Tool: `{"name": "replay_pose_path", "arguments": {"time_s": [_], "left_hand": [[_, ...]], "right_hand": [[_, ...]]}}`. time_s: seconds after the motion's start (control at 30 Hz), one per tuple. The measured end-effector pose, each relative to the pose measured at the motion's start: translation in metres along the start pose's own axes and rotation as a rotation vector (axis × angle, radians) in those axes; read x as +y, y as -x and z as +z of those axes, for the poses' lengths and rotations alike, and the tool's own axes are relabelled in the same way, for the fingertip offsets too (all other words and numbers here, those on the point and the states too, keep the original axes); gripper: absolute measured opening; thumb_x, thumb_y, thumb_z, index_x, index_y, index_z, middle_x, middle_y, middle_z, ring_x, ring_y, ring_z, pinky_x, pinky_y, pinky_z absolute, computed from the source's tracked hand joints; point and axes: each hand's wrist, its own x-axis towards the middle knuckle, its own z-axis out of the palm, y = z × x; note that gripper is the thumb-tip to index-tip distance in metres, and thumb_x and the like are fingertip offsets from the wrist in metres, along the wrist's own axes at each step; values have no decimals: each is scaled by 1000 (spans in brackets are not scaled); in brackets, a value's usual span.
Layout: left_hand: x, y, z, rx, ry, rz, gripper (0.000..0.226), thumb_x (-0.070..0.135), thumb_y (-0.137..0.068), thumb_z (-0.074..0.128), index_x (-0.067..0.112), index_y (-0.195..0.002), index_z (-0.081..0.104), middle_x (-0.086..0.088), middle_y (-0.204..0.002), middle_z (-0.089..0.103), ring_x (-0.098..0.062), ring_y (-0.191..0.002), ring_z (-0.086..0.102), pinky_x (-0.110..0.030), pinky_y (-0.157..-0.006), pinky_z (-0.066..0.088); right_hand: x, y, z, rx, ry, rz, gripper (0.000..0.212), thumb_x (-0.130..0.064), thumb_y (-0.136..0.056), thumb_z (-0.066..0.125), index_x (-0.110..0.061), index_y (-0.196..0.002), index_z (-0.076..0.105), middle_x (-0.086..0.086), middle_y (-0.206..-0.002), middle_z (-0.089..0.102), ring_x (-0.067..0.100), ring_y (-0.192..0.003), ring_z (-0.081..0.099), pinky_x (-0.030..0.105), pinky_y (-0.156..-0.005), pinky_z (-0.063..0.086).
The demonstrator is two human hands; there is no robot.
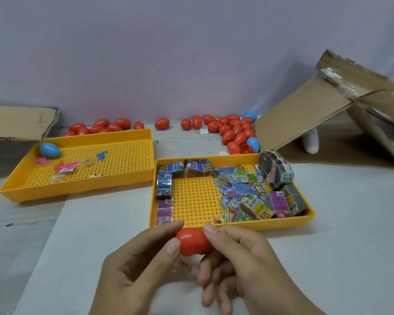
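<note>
Low centre of frame, just in front of the near rim of the right-hand yellow tray: one red egg held clear of the white table, lying sideways between both hands. Left hand pinches its left end between thumb and forefinger. Right hand has its fingers curled round the right end, forefinger on top. Egg looks whole; seam hidden by the fingers, so I cannot tell whether it is fully snapped. Likely step: working the two halves, pressing them home or parting them. To do it well, grip each half near the seam, not at the tips, push or pull straight along the long axis, and stay low over the table so nothing bounces away. Tray behind holds folded leaflets. Left-hand yellow tray, mid left, holds a blue egg and small toys. Loose red eggs along the back wall; cardboard box at upper right.
</note>
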Motion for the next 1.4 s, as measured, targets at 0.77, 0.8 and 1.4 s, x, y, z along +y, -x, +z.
{"name": "replay_pose_path", "arguments": {"time_s": [0.77,0.8,1.4], "left_hand": [[-4,-3,-4,-119,-16,103,41,27,-59,84,31,-100,79,-8,-96,76,-23,-90,74,-24,-70,59],[-4,-3,-5,-121,-17,111,41,27,-60,84,32,-100,79,-8,-97,76,-23,-91,73,-25,-70,59],[-5,0,-3,-161,54,133,59,15,-60,84,33,-115,74,-10,-101,74,-24,-79,74,-24,-70,58]], "right_hand": [[-4,2,-9,-1,113,-253,28,-28,-69,73,-24,-97,76,13,-85,74,30,-66,72,27,-38,47],[-5,3,-10,-7,134,-271,32,-32,-68,72,-25,-99,76,13,-86,74,30,-68,73,27,-39,47],[-12,5,-13,-5,273,-293,37,-47,-77,65,-12,-82,75,13,-75,74,26,-64,72,28,-42,49]]}}
